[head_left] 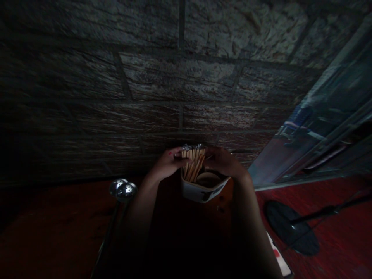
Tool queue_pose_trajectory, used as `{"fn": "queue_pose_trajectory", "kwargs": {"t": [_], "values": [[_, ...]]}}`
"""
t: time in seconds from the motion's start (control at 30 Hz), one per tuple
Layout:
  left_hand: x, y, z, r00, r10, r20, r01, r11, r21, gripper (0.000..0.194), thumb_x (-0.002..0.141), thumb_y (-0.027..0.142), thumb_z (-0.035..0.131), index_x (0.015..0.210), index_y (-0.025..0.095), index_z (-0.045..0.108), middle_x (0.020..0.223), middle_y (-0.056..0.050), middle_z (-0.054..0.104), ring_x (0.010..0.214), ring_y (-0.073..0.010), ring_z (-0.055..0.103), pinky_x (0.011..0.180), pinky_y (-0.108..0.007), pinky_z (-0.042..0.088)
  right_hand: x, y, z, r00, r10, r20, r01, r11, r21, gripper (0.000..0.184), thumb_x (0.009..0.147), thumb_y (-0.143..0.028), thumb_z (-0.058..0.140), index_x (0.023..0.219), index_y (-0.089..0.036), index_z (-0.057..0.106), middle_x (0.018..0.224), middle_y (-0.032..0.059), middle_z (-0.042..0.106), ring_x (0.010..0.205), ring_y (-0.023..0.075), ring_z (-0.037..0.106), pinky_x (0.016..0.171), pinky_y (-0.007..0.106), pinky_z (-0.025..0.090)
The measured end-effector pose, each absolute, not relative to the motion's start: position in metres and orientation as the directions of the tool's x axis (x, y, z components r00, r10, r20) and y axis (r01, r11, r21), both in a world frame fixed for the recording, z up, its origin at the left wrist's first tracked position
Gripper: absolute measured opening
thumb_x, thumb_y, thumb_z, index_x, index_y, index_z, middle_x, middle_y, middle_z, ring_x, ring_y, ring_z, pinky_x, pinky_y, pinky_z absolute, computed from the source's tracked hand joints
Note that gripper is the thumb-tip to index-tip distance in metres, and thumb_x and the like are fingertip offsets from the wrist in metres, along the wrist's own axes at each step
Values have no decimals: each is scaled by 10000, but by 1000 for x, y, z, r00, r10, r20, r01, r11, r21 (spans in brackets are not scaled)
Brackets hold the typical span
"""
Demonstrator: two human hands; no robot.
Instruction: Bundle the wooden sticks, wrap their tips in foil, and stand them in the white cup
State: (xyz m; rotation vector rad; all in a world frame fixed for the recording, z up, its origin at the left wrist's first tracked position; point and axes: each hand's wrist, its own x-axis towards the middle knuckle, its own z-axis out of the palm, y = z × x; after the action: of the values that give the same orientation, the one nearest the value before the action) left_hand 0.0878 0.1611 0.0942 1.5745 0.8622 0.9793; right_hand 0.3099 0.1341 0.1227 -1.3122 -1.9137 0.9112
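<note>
One bare left hand is curled in at the left of a bundle of thin, pale wooden sticks, its thumb lying across the front; it looks closed on them. The bare right hand bends in from the other side, but it is in deep shadow, and I cannot tell how far open it is or whether it grips anything. The sticks stand at a slant in the far left part of a white, straight-sided container with dark markings, on a dark reddish-brown counter near a rough brick wall. Beside them inside the container is a pale, round-rimmed thing, too dim to identify. I judge the step in hand to be gathering or steadying the bundle; the next move calls for even pressure from both sides, so no stick slips loose.
</note>
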Motion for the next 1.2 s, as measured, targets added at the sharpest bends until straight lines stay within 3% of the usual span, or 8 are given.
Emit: {"fn": "queue_pose_trajectory", "kwargs": {"t": [0.23, 0.4, 0.5, 0.63, 0.83, 0.93, 1.1, 1.2], "values": [[77, 156, 103, 352, 923, 155, 55, -186, 981, 579, 696, 249, 798, 1233, 150, 605, 1167, -123, 723, 1105, -262, 672, 981, -440, 502, 309, 125, 129, -307, 946, 104, 536, 262, -802, 304, 802, -301, 684, 1077, -174, 718, 951, 69, 773, 834, 198, 722, 698, 277, 530], [58, 140, 123, 276, 944, 180, 57, -203, 978, 731, 657, 292, 832, 1309, 150, 532, 1255, -148, 679, 1134, -267, 662, 1032, -486, 485, 306, 96, 156, -142, 978, 155, 784, 207, -586, 240, 845, -305, 664, 1022, -166, 748, 937, 91, 779, 813, 216, 726, 654, 269, 485], [49, 121, 135, 202, 957, 210, 148, -242, 959, 726, 691, 347, 815, 1331, 159, 527, 1310, -161, 645, 1192, -266, 633, 1066, -483, 465, 305, 73, 172, -105, 977, 185, 850, 185, -493, 181, 870, -288, 631, 875, -156, 754, 796, 81, 764, 695, 195, 705, 583, 260, 434], [37, 90, 153, 195, 949, 249, 270, -296, 916, 615, 725, 369, 771, 1276, 179, 574, 1287, -136, 666, 1155, -243, 654, 1020, -416, 507, 305, 40, 180, -152, 949, 276, 786, 286, -549, 245, 901, -304, 586, 748, -211, 753, 712, 45, 743, 604, 164, 672, 557, 269, 428], [-22, 54, 160, 192, 943, 272, 606, -331, 723, 344, 845, 498, 612, 1006, 211, 710, 905, -34, 755, 832, -197, 694, 746, -289, 522, 277, -10, 180, -369, 862, 348, 667, 506, -547, 169, 884, -319, 635, 796, -292, 777, 727, 43, 737, 642, 203, 666, 588, 326, 445], [-65, 39, 135, 136, 973, 186, 735, -225, 639, 409, 870, 563, 526, 825, 207, 723, 777, -28, 734, 777, -210, 679, 687, -270, 483, 254, -22, 183, -496, 817, 293, 615, 569, -545, 200, 886, -322, 644, 719, -282, 748, 692, 24, 719, 646, 187, 659, 620, 319, 435], [-107, 25, 68, 30, 1000, 2, 771, -24, 637, 457, 852, 594, 516, 915, 211, 756, 871, -62, 765, 849, -268, 705, 728, -303, 479, 205, 1, 154, -680, 733, 20, 564, 540, -624, 195, 902, -302, 621, 776, -213, 741, 606, -4, 693, 560, 137, 649, 573, 250, 419], [-110, 28, 37, -11, 1000, -8, 744, 14, 668, 420, 779, 589, 610, 917, 218, 751, 877, -66, 771, 849, -275, 710, 721, -303, 489, 179, 25, 108, -739, 660, -136, 538, 456, -709, 179, 883, -307, 632, 849, -164, 734, 679, 9, 712, 558, 119, 633, 518, 208, 400]]}}
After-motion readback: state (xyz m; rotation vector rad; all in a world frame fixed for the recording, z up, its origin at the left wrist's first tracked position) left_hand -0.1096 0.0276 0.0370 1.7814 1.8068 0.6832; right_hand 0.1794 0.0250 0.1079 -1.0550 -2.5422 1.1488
